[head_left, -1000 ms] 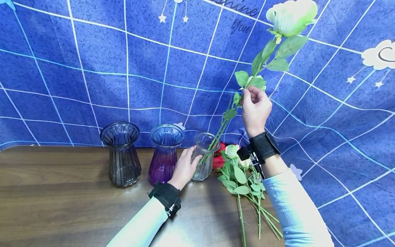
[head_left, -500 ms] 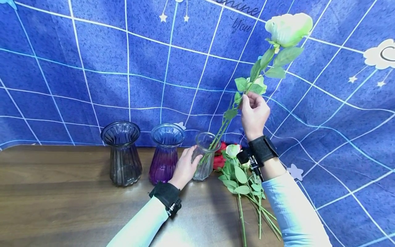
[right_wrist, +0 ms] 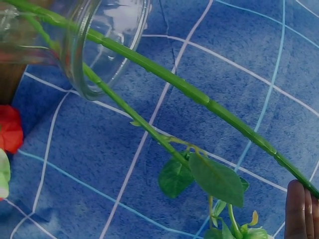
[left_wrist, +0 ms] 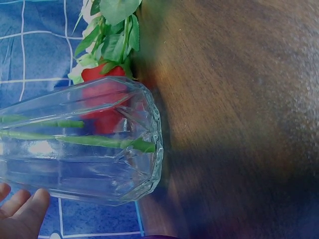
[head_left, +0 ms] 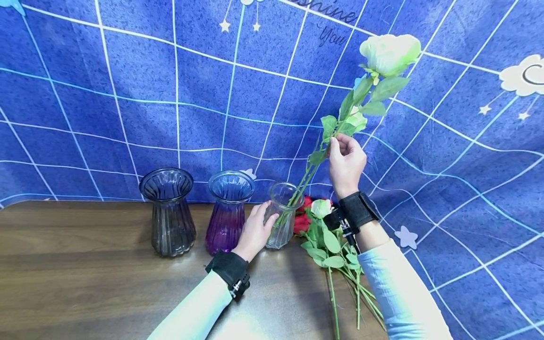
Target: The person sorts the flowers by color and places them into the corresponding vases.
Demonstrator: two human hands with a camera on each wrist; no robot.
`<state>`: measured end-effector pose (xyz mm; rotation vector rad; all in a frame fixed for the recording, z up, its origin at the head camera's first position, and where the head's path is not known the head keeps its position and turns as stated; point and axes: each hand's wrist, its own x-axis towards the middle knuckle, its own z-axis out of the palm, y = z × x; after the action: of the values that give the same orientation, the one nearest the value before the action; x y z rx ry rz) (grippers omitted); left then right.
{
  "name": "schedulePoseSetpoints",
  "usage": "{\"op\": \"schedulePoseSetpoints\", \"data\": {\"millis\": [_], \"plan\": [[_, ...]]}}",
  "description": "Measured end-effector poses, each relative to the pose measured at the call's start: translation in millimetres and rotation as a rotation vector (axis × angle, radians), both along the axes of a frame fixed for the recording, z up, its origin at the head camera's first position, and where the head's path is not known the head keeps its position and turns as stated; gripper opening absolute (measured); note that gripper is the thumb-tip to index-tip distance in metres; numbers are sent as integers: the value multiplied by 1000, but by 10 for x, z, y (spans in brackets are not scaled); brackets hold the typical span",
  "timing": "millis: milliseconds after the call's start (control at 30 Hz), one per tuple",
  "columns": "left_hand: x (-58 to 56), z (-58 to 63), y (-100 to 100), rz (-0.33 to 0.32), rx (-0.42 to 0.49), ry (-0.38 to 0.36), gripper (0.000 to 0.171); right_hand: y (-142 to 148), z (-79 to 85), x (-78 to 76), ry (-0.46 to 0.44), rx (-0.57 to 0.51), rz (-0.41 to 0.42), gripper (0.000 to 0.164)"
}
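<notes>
My right hand (head_left: 347, 163) pinches the stem of a tall white rose (head_left: 390, 54) between thumb and fingers, above the clear glass vase (head_left: 280, 231). Its stem slants down through the vase's mouth, alongside that of a second white rose (head_left: 356, 119) behind the hand. Through the glass in the left wrist view, one green stem (left_wrist: 104, 141) reaches the vase's base and another ends higher up. My left hand (head_left: 253, 230) holds the vase from its left side, thumb in front and fingers toward the neck. In the right wrist view, fingertips (right_wrist: 296, 209) meet the stem.
Left of the clear vase stand a purple-blue vase (head_left: 225, 226) and a dark grey vase (head_left: 171, 226). Red roses (head_left: 301, 223) and a white rose (head_left: 321, 208) lie to its right, their stems toward the table's front. A blue patterned cloth (head_left: 127, 94) hangs behind the wooden table (head_left: 85, 274).
The right hand has moved down and slightly left, bringing the tall white rose lower. The left hand and the vases have stayed put.
</notes>
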<state>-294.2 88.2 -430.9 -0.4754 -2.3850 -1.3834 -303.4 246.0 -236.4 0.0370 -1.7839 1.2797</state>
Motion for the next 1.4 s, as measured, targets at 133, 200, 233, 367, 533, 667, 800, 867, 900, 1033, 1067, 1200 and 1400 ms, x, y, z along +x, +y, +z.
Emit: {"op": "schedulePoseSetpoints", "data": {"millis": [133,200,233,367,533,667,800,867,900,1033,1067,1200,1400], "plan": [[-2,-14,-3,2,-4,-6,45,-3,-40,-12,-10,4,-3,18],[-5,-21,-5,1,-3,-1,46,0,-61,-20,-14,10,-5,18],[-7,-25,-5,2,-6,3,46,0,-71,-22,-18,12,-6,19],[-18,-27,-4,0,-4,8,46,0,-110,-29,-29,22,-5,18],[-22,-13,0,1,-6,-7,46,0,-160,-40,-39,30,-3,20],[-16,-4,-3,-2,-7,-23,46,-14,-208,-42,-50,25,7,21],[-11,1,-10,-5,-3,-36,46,-25,-260,-49,-67,24,8,21],[-10,5,-12,-5,-3,-43,46,-28,-283,-55,-77,25,4,20],[-9,7,-13,-5,-4,-45,47,-29,-295,-58,-82,26,1,20],[-3,1,-14,-3,-3,-43,47,-30,-348,-67,-98,25,1,20],[-2,-3,-14,-1,-3,-39,46,-32,-360,-67,-101,25,2,21],[-1,-20,-9,2,-2,-29,46,-39,-402,-67,-116,28,-4,21],[-9,-22,-10,-1,2,-28,46,-43,-424,-77,-125,18,-9,21]]}}
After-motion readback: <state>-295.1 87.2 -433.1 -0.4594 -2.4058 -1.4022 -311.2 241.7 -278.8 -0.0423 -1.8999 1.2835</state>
